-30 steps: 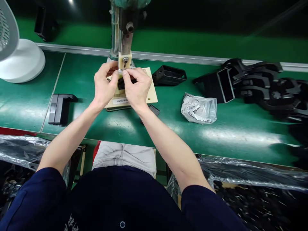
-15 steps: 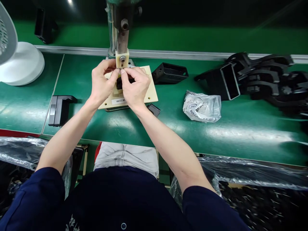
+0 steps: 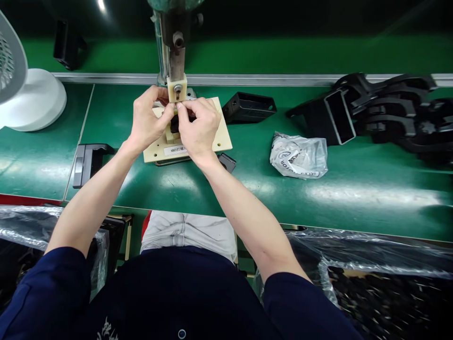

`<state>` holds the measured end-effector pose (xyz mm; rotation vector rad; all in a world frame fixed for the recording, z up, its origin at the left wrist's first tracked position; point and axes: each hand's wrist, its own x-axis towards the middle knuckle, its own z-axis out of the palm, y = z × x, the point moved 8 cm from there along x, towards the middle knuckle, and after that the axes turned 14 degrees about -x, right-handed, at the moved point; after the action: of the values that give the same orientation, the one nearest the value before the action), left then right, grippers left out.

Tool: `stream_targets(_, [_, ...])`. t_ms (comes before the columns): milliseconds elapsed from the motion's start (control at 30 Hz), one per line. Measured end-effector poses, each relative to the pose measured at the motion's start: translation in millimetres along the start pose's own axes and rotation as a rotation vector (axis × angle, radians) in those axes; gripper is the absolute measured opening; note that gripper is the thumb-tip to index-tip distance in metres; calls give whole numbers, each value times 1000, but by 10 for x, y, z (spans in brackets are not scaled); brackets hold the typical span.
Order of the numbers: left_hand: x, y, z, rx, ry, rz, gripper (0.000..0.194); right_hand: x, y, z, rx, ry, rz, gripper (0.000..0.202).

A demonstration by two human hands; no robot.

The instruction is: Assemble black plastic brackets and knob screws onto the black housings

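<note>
Both my hands meet at the cream press head (image 3: 176,89) of an upright press, fingertips close together just under its lower edge. My left hand (image 3: 150,115) is pinched from the left, and my right hand (image 3: 198,123) is pinched from the right. Whatever sits between the fingertips is too small and covered to name. Below them a black part (image 3: 174,124) rests in the cream fixture plate (image 3: 222,137), mostly hidden by my fingers. A printed label (image 3: 174,150) is on the plate's front. A small black piece (image 3: 227,162) lies by my right wrist.
A black rectangular housing (image 3: 249,107) lies right of the plate, with a clear plastic bag (image 3: 299,156) and a pile of black parts (image 3: 389,111) farther right. At left are a black bracket (image 3: 85,165) and a white fan base (image 3: 42,101). Plastic-lined bins (image 3: 382,264) flank my lap.
The view has shifted slightly. My hands stay pinched beneath the press head, with hardly any movement against the fixture.
</note>
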<state>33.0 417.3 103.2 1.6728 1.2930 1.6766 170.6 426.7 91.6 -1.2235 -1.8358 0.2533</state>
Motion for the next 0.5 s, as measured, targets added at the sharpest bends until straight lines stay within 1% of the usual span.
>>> stream_targets(133, [-12, -24, 25, -9, 20, 8, 15, 45, 58, -17, -41, 4, 6, 25])
stream_targets(267, [-26, 24, 32, 14, 20, 39, 16, 72, 67, -47, -33, -6, 46, 22])
stream_targets(400, [-9, 83, 13, 26, -11, 57, 15, 72, 60, -62, 4, -7, 66, 21])
stream_targets(500, [35, 75, 0, 48, -46, 65, 18, 89, 76, -44, 34, -14, 80, 22])
